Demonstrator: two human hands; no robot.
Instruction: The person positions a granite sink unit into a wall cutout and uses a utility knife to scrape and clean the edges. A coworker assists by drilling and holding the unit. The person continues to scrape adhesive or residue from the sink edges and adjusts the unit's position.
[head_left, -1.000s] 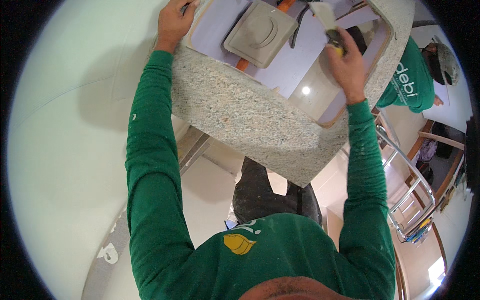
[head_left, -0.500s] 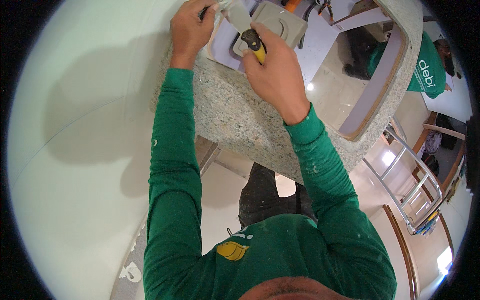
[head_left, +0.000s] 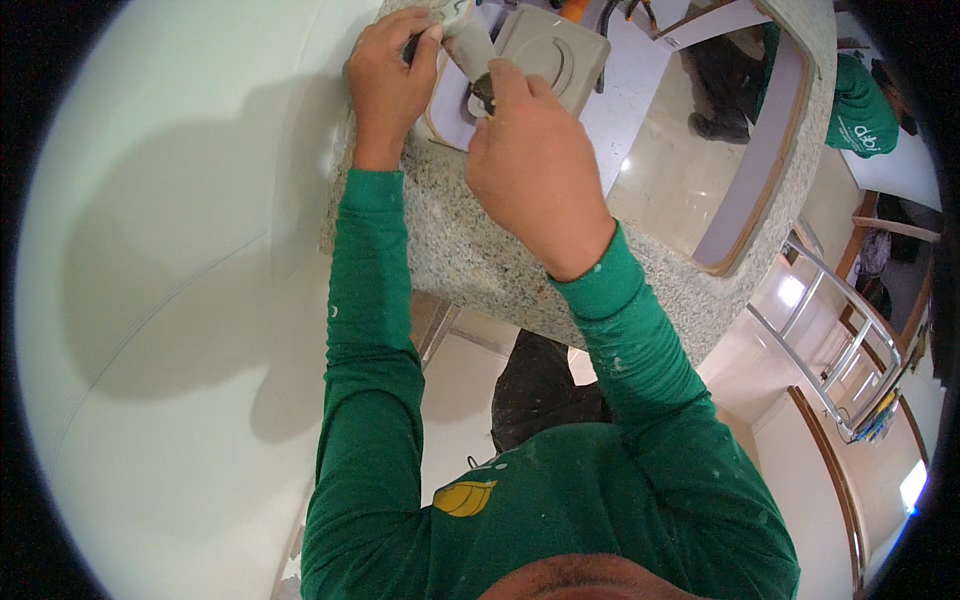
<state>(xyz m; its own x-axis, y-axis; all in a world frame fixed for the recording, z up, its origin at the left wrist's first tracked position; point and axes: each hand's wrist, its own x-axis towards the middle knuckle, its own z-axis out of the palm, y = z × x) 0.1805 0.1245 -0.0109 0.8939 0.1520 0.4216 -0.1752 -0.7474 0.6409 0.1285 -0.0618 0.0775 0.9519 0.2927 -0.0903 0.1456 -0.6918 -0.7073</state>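
Speckled grey granite table [head_left: 480, 240], square beige plastic box [head_left: 570, 40] close by.
Right hand [head_left: 540, 150] wraps its fingers round a broad, pale-bladed, dark-handled scraper [head_left: 470, 48], just left of the box; left hand [head_left: 388, 90] curls beside the blade, its hold impossible to tell. A steady, shallow blade angle, thumb clear of the edge, should serve well.

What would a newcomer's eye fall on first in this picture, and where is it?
Probably the scraper near the top centre, gripped by the right hand and pointing toward the left hand, which holds a dark thing, mostly hidden. Below the hands, the speckled stone counter catches the eye. At the left, a large shadow on the pale wall also stands out.
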